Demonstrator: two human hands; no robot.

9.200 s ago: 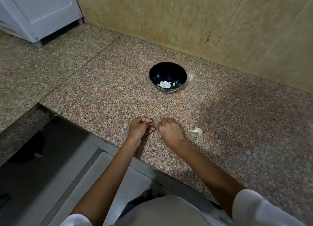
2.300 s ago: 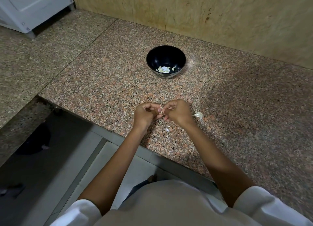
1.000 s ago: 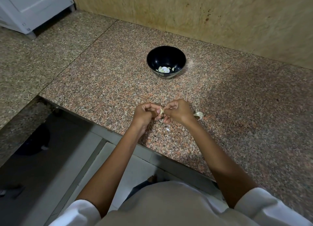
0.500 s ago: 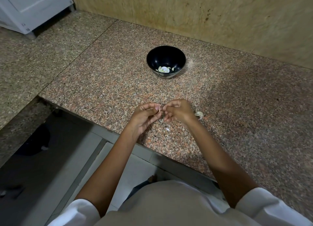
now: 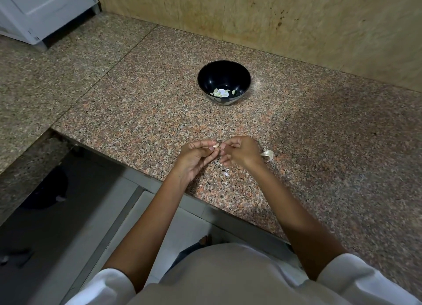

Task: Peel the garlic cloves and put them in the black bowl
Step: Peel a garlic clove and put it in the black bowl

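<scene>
The one garlic clove (image 5: 215, 146) being worked is small, pale cream and smooth. It is held above the front of the speckled granite counter (image 5: 137, 110), between the two hands. The left hand (image 5: 195, 157) pinches it between thumb and fingertips, palm turned up and the other fingers loosely bent. The right hand (image 5: 239, 153) is curled, with its thumb and forefinger nipped on the clove's right end. At this size I cannot say whether they grip skin or flesh.

One black bowl (image 5: 223, 74) stands on the counter at twelve o'clock from the hands, well apart from them. It is glossy and round, with peeled cloves (image 5: 220, 92) in its bottom. There seem to be four or five pale pieces, though they overlap too much for a sure count.

One curved whitish piece of garlic (image 5: 268, 154) lies on the counter at three o'clock from the right hand, just beside the wrist. One tiny pale flake (image 5: 226, 173) lies at six o'clock, under the hands.

A beige wall (image 5: 296, 19) runs behind the bowl, and one white cabinet (image 5: 34, 8) stands at ten o'clock.
</scene>
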